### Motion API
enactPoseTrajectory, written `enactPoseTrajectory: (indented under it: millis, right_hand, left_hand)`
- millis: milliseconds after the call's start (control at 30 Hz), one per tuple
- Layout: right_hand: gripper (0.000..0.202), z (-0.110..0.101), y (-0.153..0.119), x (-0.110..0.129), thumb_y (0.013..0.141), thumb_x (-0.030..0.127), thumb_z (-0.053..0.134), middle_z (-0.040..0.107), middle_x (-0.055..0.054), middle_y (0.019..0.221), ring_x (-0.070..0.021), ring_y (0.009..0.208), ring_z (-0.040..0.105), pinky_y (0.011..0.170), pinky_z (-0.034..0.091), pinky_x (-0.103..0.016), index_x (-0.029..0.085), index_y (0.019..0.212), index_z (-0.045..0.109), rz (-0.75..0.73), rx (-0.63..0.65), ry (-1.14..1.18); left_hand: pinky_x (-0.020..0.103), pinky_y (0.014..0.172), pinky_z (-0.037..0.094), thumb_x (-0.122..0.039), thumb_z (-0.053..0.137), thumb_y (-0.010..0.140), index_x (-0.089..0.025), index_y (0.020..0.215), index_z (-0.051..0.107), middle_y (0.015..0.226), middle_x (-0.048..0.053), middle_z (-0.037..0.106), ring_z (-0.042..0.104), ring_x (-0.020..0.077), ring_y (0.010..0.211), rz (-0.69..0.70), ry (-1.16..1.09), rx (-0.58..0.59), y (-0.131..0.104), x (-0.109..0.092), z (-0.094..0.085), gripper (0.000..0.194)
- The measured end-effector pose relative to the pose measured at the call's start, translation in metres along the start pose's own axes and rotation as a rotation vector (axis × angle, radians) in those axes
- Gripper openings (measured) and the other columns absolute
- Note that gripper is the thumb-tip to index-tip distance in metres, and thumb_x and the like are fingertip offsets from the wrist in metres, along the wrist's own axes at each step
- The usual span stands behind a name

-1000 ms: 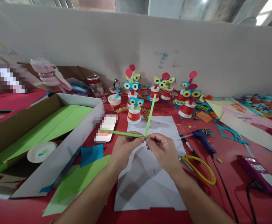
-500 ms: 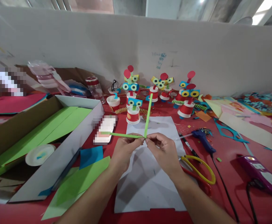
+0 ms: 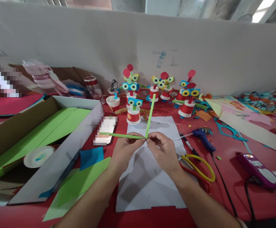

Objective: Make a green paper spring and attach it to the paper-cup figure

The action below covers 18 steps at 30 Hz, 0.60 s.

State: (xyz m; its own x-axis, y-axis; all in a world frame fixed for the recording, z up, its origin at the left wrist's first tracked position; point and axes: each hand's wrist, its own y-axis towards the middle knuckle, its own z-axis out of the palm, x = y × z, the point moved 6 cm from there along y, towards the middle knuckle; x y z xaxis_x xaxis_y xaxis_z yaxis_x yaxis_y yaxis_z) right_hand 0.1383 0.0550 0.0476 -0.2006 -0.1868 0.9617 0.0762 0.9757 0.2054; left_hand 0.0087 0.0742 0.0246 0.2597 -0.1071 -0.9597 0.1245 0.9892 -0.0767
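Grey wall (image 3: 92, 41) rises well beyond the white sheet. Red table (image 3: 225, 147) spreads under and all round the sheet. Long cardboard box (image 3: 64, 161) sits left of the sheet, apart from it, with broad green paper lying inside. White sheet (image 3: 138, 190) lies flat in front of me. Loose green paper (image 3: 85, 180) lies between box and sheet.

My left hand (image 3: 125, 150) is above the sheet's left side, thumb and fingers closed in a tight pinch. My right hand (image 3: 162, 150) is over the sheet's right side, pinching the same way, its fingertips meeting the left ones.

Cup figures (image 3: 133, 116), red and white with large paper eyes, stand beyond the sheet, the nearest at its far left corner. Purple device (image 3: 258, 171): well right of the sheet. Scissors (image 3: 204, 161), one yellow handle, one red: at the sheet's right edge, partly behind my right forearm. Blue glue gun (image 3: 204, 139): right of the sheet. Phone (image 3: 106, 129), partly blurred: left of the sheet.

Two narrow green strips (image 3: 150, 116) are held above the sheet, joined ends in both pinches; one points away over its far edge, the other out past its left side. Small green scrap (image 3: 218, 157): right of the sheet, near the gun's cable.
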Motion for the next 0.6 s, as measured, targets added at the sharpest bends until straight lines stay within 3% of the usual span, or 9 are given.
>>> enactPoseTrajectory:
  millis: [100, 200, 233, 300, 400, 500, 600]
  right_hand:
    - [0.009, -0.004, -0.001, 0.002, 0.082, 0.027, 0.059, 0.064, 0.000, 0.071, -0.0148, 0.065, 0.058, 0.061, 0.044, -0.025, 0.020, 0.076, 0.062, -0.035, -0.035, 0.007]
    - [0.010, -0.008, 0.000, 0.000, 0.087, 0.028, 0.053, 0.065, -0.001, 0.075, -0.0156, 0.070, 0.061, 0.062, 0.043, -0.025, 0.021, 0.083, 0.060, -0.055, -0.054, -0.052]
    - [0.010, -0.004, 0.001, -0.003, 0.087, 0.025, 0.051, 0.065, -0.001, 0.075, -0.0153, 0.070, 0.061, 0.062, 0.043, -0.025, 0.022, 0.084, 0.060, -0.045, 0.016, -0.116]
    - [0.013, 0.012, -0.002, -0.012, 0.084, 0.017, 0.050, 0.066, 0.000, 0.070, -0.0145, 0.065, 0.061, 0.061, 0.040, -0.024, 0.021, 0.082, 0.062, 0.006, 0.274, -0.344]
    - [0.019, 0.028, -0.013, -0.026, 0.080, 0.012, 0.050, 0.071, -0.004, 0.075, -0.0171, 0.069, 0.064, 0.061, 0.037, -0.026, 0.019, 0.083, 0.068, 0.063, 0.566, -0.760]
    - [0.025, 0.030, -0.016, -0.025, 0.082, 0.015, 0.048, 0.074, -0.009, 0.086, -0.0219, 0.079, 0.067, 0.063, 0.038, -0.028, 0.019, 0.091, 0.071, 0.027, 0.605, -0.943]
    - [0.025, 0.026, -0.015, -0.023, 0.082, 0.018, 0.049, 0.074, -0.008, 0.087, -0.0220, 0.080, 0.068, 0.063, 0.040, -0.027, 0.020, 0.092, 0.072, 0.043, 0.588, -0.981]
  left_hand:
    - [0.026, 0.070, 0.044, -0.024, 0.075, 0.066, -0.018, 0.068, 0.069, 0.068, 0.001, 0.064, 0.057, 0.0140, 0.072, 0.007, 0.010, 0.030, -0.001, 0.000, 0.001, 0.009]
    - [0.025, 0.069, 0.043, -0.024, 0.073, 0.069, -0.019, 0.069, 0.067, 0.067, -0.001, 0.062, 0.055, 0.0124, 0.070, 0.142, -0.005, -0.156, -0.001, -0.009, -0.016, 0.008]
    - [0.024, 0.067, 0.043, -0.023, 0.072, 0.070, -0.019, 0.070, 0.066, 0.066, -0.002, 0.061, 0.054, 0.0116, 0.068, 0.217, -0.021, -0.279, -0.001, -0.014, -0.026, 0.007]
    - [0.024, 0.065, 0.042, -0.023, 0.070, 0.070, -0.020, 0.070, 0.063, 0.065, -0.004, 0.058, 0.052, 0.0105, 0.064, 0.375, -0.067, -0.538, -0.005, -0.027, -0.048, 0.008]
    - [0.024, 0.061, 0.041, -0.021, 0.069, 0.065, -0.019, 0.068, 0.059, 0.063, -0.005, 0.055, 0.050, 0.0100, 0.061, 0.581, -0.183, -0.799, -0.010, -0.043, -0.071, 0.010]
    - [0.027, 0.063, 0.044, -0.017, 0.065, 0.064, -0.019, 0.068, 0.057, 0.061, -0.005, 0.053, 0.051, 0.0109, 0.060, 0.710, -0.169, -0.936, -0.018, -0.054, -0.080, 0.009]
    - [0.033, 0.075, 0.047, -0.018, 0.063, 0.069, -0.019, 0.074, 0.057, 0.069, -0.003, 0.056, 0.055, 0.0143, 0.069, 0.779, 0.099, -0.996, -0.030, -0.065, -0.078, 0.007]
